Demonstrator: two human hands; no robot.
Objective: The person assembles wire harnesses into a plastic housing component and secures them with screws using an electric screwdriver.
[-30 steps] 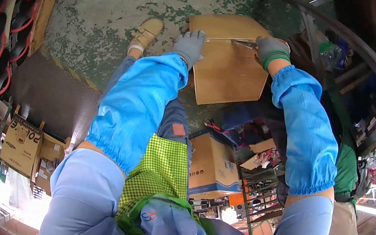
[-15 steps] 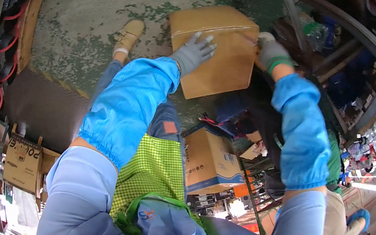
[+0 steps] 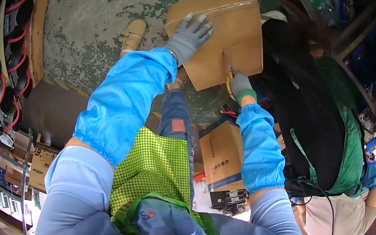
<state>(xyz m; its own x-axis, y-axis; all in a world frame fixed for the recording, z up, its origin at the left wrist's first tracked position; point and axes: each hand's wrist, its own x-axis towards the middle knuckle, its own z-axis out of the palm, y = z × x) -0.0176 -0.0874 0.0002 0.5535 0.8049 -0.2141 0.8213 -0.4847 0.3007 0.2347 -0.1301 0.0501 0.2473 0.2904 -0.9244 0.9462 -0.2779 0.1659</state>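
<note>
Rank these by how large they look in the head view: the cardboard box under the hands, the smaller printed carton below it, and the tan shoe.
1. cardboard box
2. printed carton, though nearness to the camera may skew this
3. tan shoe

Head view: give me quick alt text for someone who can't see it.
Seen from above, a person's gloved left hand presses flat on a closed cardboard box while the gloved right hand holds a yellow-handled tool against its near edge. A second, printed box sits below on the floor beside another person in green.
</note>
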